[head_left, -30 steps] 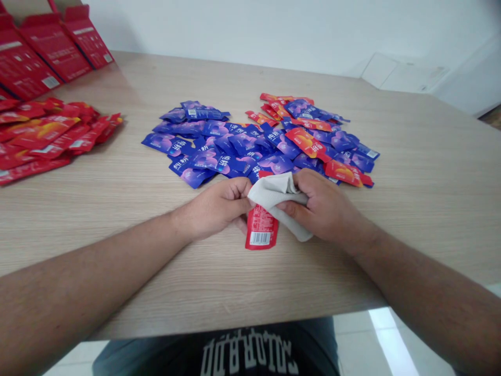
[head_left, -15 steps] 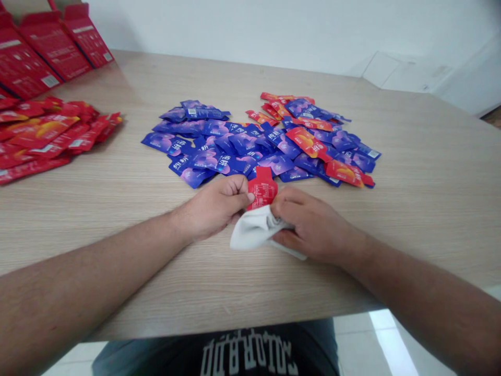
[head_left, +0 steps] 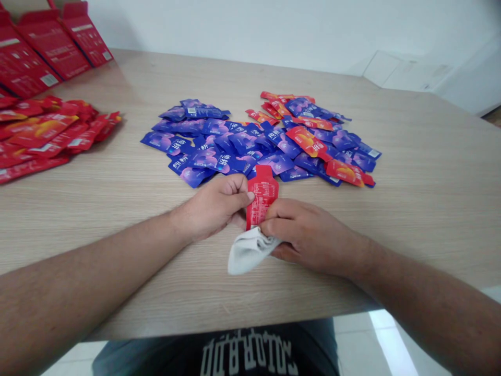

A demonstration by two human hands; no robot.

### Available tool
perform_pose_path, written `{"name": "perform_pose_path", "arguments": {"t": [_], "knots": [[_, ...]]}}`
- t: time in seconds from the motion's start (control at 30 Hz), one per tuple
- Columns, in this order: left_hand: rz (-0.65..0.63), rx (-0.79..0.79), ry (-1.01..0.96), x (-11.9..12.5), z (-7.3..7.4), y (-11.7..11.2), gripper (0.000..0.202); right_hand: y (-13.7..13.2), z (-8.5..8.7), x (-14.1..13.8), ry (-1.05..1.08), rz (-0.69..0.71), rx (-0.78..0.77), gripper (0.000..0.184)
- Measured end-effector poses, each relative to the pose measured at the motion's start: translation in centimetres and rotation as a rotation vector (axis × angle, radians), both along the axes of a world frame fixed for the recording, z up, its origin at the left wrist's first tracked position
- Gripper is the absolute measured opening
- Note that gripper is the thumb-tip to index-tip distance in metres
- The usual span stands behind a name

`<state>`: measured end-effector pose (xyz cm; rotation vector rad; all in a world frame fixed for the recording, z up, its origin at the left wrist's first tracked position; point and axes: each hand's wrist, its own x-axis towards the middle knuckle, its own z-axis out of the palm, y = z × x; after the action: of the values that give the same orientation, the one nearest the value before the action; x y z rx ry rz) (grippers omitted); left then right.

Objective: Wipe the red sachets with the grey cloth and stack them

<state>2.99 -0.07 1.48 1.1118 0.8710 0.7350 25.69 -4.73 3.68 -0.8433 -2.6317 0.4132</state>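
Note:
Between thumb and fingers, my left hand (head_left: 221,206) pinches the left edge of a red sachet (head_left: 263,192), whose printed side faces me and whose narrow neck points away. My right hand (head_left: 303,230) is closed around a bunched white cloth (head_left: 248,251), pressed against the lower right of the sachet. Part of the cloth hangs out to the left below the sachet; the rest is hidden in my fingers. Just beyond my hands spreads a pile of blue-purple sachets (head_left: 219,146), with several red-orange sachets (head_left: 309,142) lying among them on the right.
A heap of red sachets (head_left: 43,128) lies at the left of the wooden table (head_left: 164,292). Behind it stand red cardboard boxes (head_left: 55,44) with raised flaps. A white wall (head_left: 242,31) borders the table's far side, and the near edge runs above my lap.
My right hand and the cloth have slid down along the sachet toward me, uncovering more of its printed face. The left hand keeps its hold in the same place.

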Motion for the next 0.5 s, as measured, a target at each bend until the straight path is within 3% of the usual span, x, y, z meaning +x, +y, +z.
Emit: {"name": "perform_pose_path", "arguments": {"t": [0.23,0.4,0.5], "knots": [[0.007,-0.015,-0.008,0.2,-0.1,0.1,0.033,1.2,-0.4,0.9,0.134,-0.246,0.112,0.018],[0.006,-0.017,-0.031,0.0,0.1,0.1,0.023,0.4,-0.1,0.3,0.024,0.003,-0.043,0.008],[-0.014,-0.024,-0.047,-0.1,0.0,0.2,0.021,0.8,0.4,0.9,0.018,0.005,-0.035,0.008]]}}
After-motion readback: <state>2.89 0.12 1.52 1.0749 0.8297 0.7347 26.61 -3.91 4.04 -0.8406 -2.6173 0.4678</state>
